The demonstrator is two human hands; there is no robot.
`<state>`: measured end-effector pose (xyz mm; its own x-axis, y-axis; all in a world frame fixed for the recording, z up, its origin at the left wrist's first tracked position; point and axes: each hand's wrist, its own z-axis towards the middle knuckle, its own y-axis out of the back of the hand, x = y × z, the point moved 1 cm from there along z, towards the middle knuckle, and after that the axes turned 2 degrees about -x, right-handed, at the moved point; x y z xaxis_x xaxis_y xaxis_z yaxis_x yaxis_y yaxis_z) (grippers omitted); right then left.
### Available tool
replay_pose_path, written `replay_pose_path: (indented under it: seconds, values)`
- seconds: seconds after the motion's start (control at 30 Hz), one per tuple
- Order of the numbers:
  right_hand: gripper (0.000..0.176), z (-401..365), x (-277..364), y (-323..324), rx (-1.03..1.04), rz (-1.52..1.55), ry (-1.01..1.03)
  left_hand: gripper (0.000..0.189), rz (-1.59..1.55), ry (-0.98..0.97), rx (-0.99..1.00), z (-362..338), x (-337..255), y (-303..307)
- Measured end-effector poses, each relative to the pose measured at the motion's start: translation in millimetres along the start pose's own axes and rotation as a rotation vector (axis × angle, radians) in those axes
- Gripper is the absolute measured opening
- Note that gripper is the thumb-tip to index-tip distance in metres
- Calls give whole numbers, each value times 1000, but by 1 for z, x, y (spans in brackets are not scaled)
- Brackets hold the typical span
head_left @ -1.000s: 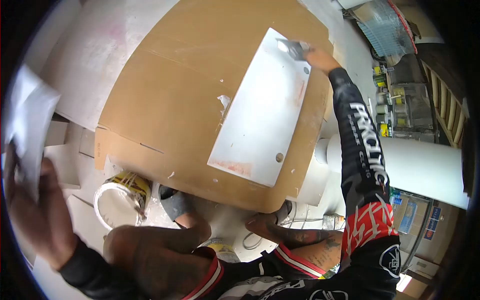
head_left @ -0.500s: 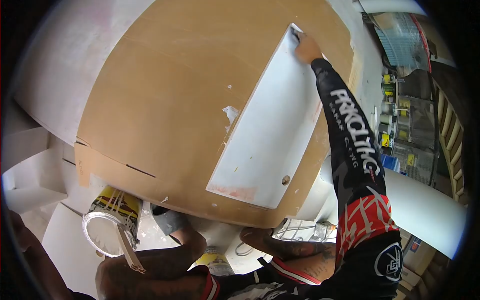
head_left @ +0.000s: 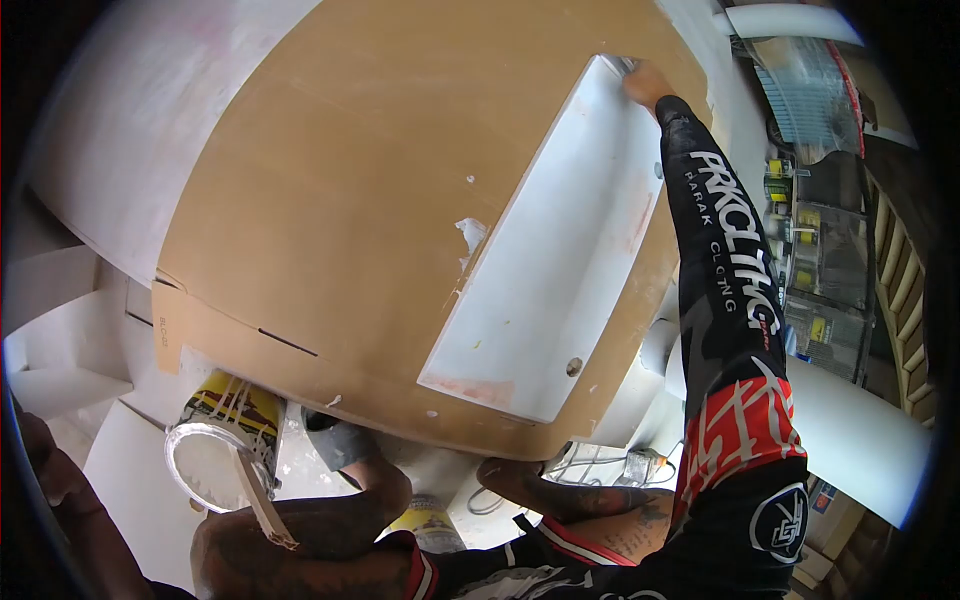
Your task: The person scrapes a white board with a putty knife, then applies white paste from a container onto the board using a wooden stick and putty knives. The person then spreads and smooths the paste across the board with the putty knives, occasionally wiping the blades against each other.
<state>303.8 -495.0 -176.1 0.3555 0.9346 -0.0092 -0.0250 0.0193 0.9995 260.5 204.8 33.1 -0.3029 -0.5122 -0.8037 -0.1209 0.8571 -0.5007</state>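
Note:
My right hand [head_left: 648,85] is at the far top corner of a long white panel [head_left: 545,260], its fingers closed on a thin grey flat piece [head_left: 620,65]. That piece lies against the panel's surface; whether it is a scraper or folded sandpaper I cannot make out. The panel has a round hole near its lower right corner and reddish patches along its near end and right side. It lies on a brown cardboard sheet [head_left: 330,190]. In shadow at the lower left edge is my left hand [head_left: 60,480], its fingers not distinguishable.
By my knee stands an open paint can [head_left: 225,405] of white material, a wooden stick [head_left: 262,500] across its rim. A second can [head_left: 425,520] sits between my legs. A corded tool [head_left: 645,465] lies at the right; several cans [head_left: 778,190] line the right side.
My right hand has moved a little right along the panel's far end, still gripping the grey piece. The view has shifted slightly.

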Motion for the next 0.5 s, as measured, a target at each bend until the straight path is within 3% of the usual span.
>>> replay_pose_path:
  seconds: [0.07,0.17,0.23,0.33,0.5]
  values:
    - [51,3,2,-2,60,77,-102,22,-6,5,-10,-2,0,0]
    - [51,3,4,-3,71,111,-37,21,-20,1,-31,-1,-2,4]
    - [51,-6,9,4,102,99,-53,20,42,45,65,5,-6,10]
    - [52,-17,20,6,136,103,-79,19,-24,46,-30,0,3,-16]
    - [52,-32,28,11,131,109,-47,25,33,44,-13,2,2,-12]
